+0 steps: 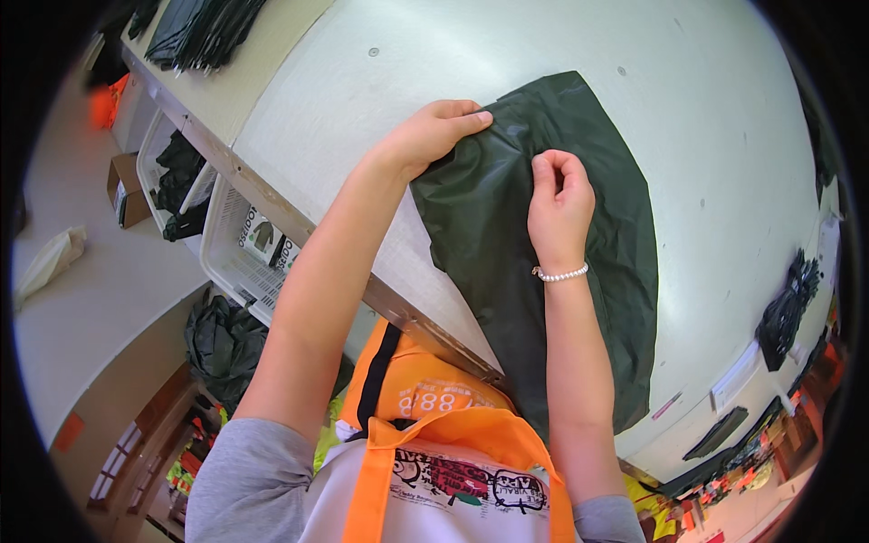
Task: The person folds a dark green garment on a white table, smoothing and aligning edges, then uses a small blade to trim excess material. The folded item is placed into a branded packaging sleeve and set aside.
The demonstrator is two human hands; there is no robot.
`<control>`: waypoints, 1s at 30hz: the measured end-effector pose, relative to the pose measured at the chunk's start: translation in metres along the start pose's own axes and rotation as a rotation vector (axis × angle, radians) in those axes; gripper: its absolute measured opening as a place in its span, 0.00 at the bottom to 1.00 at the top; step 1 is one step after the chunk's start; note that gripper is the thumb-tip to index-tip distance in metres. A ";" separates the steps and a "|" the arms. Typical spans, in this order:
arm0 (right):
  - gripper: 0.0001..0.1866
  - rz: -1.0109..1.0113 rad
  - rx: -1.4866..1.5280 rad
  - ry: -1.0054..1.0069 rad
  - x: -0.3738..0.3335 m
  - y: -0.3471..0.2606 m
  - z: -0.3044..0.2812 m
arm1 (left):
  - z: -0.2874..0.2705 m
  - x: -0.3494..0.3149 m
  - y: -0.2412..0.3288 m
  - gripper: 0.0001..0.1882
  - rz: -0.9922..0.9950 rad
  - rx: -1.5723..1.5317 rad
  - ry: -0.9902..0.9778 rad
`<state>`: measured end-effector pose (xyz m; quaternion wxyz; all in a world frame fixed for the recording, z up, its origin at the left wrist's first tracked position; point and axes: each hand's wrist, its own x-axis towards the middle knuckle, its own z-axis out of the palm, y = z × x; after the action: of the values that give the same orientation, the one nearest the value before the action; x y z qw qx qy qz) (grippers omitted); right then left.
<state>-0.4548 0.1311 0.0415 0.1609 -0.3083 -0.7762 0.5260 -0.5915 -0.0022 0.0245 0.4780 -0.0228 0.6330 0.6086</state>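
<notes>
A dark green, slightly shiny piece of fabric lies rumpled on the pale worktable, its lower end hanging over the near edge toward me. My left hand is closed on its upper left edge, thumb on top and the other fingers partly hidden underneath. Farther right, my right hand is curled in a pinch against the fabric's upper middle, thumb and forefinger together. Whether anything small sits in that pinch besides the cloth cannot be made out. A beaded bracelet circles my right wrist.
The pale worktable has a metal-trimmed near edge. A stack of dark pieces lies at the far left. White baskets stand below the left edge, near a dark bundle. Black straps and a dark strip lie at right.
</notes>
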 end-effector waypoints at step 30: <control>0.16 0.024 -0.252 0.294 -0.129 0.062 -0.232 | -0.007 -0.056 0.007 0.17 -0.106 0.164 -0.246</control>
<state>-0.2051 0.2295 0.0862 0.2266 -0.4089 -0.8001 0.3759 -0.5692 -0.0367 0.0633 0.5837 0.0577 0.6152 0.5268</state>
